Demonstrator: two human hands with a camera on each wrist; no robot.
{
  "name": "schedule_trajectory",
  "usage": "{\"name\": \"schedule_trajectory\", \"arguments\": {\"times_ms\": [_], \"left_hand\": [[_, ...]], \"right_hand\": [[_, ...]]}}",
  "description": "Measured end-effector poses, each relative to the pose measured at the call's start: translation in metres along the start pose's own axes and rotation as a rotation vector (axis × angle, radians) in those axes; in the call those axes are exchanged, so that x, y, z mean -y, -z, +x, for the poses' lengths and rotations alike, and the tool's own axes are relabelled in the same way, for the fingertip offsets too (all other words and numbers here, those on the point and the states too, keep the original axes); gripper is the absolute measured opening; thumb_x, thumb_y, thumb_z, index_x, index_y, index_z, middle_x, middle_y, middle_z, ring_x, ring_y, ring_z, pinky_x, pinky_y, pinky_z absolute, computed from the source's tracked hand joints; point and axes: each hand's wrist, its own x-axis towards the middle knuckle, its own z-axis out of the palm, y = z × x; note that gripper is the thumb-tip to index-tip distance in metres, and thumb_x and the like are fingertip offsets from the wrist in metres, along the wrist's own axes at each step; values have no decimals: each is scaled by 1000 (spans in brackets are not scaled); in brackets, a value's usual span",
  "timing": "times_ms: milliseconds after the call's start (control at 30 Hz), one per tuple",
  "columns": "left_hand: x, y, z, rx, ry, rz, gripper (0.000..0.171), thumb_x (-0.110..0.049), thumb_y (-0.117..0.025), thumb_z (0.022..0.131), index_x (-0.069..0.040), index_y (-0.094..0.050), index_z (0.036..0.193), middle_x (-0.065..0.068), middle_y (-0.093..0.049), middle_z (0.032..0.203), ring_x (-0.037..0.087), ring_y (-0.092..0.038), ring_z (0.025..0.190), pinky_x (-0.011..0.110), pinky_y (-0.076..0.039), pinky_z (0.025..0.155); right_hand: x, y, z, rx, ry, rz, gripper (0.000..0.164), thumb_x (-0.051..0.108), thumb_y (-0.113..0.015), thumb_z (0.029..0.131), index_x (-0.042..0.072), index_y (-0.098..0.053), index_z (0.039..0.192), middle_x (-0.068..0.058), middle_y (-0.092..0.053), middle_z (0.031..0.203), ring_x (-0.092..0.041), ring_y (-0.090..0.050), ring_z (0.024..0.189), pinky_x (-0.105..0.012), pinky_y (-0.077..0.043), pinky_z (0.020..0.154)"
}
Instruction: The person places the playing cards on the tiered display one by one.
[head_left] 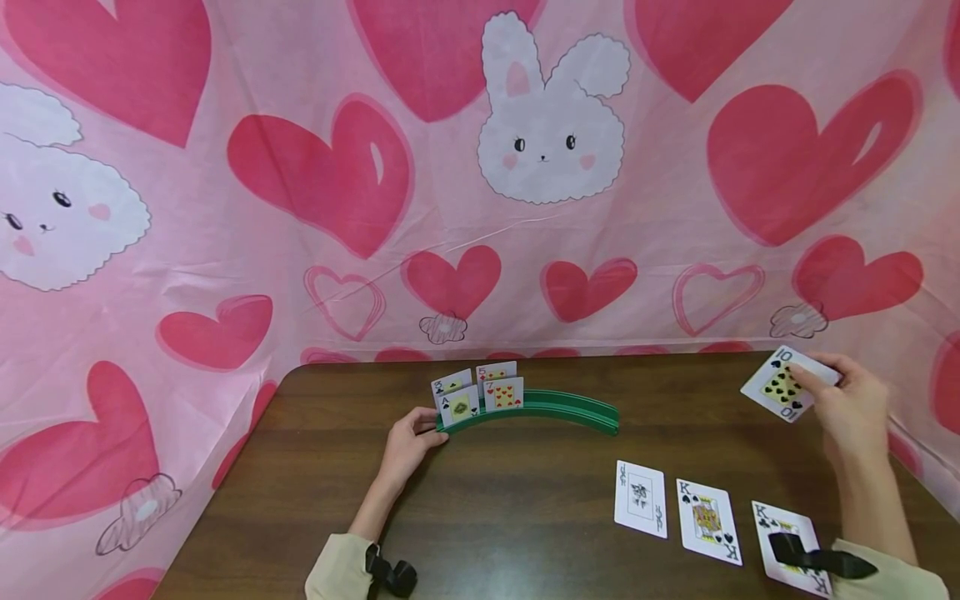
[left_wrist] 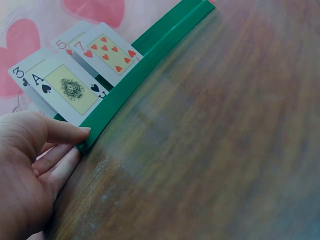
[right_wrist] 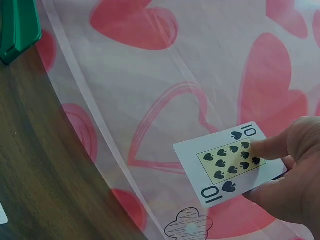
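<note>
A curved green card holder [head_left: 573, 408] lies on the table, its left end pinched by my left hand [head_left: 411, 442]. Four cards would be several: an ace of spades [left_wrist: 70, 90] and a seven of hearts [left_wrist: 109, 54] stand in front, a three of clubs [head_left: 450, 383] and a red five [head_left: 497, 370] behind them, partly covered. At the far right, my right hand [head_left: 855, 408] holds a ten of spades [right_wrist: 227, 165] face up, thumb on its face. That card is raised near the table's back edge, apart from the holder.
Face up at the front right of the table [head_left: 525, 500] lie a joker [head_left: 641, 500], a king of spades [head_left: 708, 522] and another king [head_left: 776, 525], partly hidden by the right wrist's camera. Behind the table hangs a pink cloth [head_left: 450, 217] with hearts and rabbits.
</note>
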Motion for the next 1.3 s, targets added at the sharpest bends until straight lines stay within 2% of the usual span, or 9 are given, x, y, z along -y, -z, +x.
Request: {"name": "schedule_trajectory", "arguments": {"times_ms": [100, 200, 333, 500, 733, 1033, 1167, 1300], "left_hand": [[-1, 0, 0, 0, 0, 1, 29, 3, -74, 89, 8, -67, 116, 22, -72, 111, 33, -67, 106, 28, -49, 82], [-1, 0, -1, -2, -1, -8, 30, 0, -77, 88, 5, -68, 117, 19, -73, 111, 29, -67, 105, 28, -49, 82], [-2, 1, -2, 1, -12, -19, 31, -2, -78, 87, 4, -69, 116, 18, -73, 110, 28, -67, 105, 30, -50, 83], [0, 1, -1, 5, -16, -20, 31, -2, -78, 87, 4, -69, 116, 18, -73, 111, 29, -67, 105, 31, -51, 84], [3, 2, 0, -3, -7, -17, 32, -1, -77, 88, 4, -68, 118, 20, -72, 114, 31, -66, 107, 30, -50, 83], [4, 2, -1, 1, -11, -17, 30, -2, -76, 89, 4, -68, 118, 18, -72, 115, 29, -66, 106, 29, -51, 84], [2, 2, -3, 7, -10, -20, 29, -2, -76, 89, 3, -69, 117, 18, -72, 114, 28, -66, 105, 31, -51, 86], [1, 2, -2, 9, -12, -15, 29, -2, -76, 89, 3, -69, 116, 17, -72, 113, 28, -67, 104, 31, -51, 86]], "right_hand": [[-1, -1, -1, 49, 16, 96, 41, -11, -62, 93, 26, -76, 83, 15, -68, 73, 2, -61, 65, -11, -47, 59], [0, -1, -2, 83, 26, 137, 42, -13, -60, 93, 25, -79, 90, 15, -71, 76, 2, -63, 66, -11, -48, 60], [4, -4, -4, 79, 7, 139, 38, -10, -68, 91, 26, -79, 95, 16, -73, 77, 3, -64, 67, -11, -46, 58], [9, -10, -6, 77, -4, 185, 31, -8, -74, 89, 22, -78, 90, 13, -75, 76, 2, -65, 67, -12, -45, 58], [15, -32, -10, 87, 36, 273, 32, -14, -69, 89, 16, -81, 89, 9, -75, 76, -1, -67, 67, -12, -49, 62], [16, -57, -13, 185, 87, 374, 41, -21, -55, 92, 10, -81, 100, 5, -77, 84, -3, -69, 78, -13, -51, 70], [18, -65, -16, 188, 77, 412, 38, -22, -57, 91, 7, -80, 99, 3, -77, 84, -5, -70, 77, -15, -53, 69], [21, -75, -19, 156, 65, 424, 35, -24, -61, 88, 5, -79, 96, 1, -77, 82, -6, -70, 74, -17, -54, 66]]}}
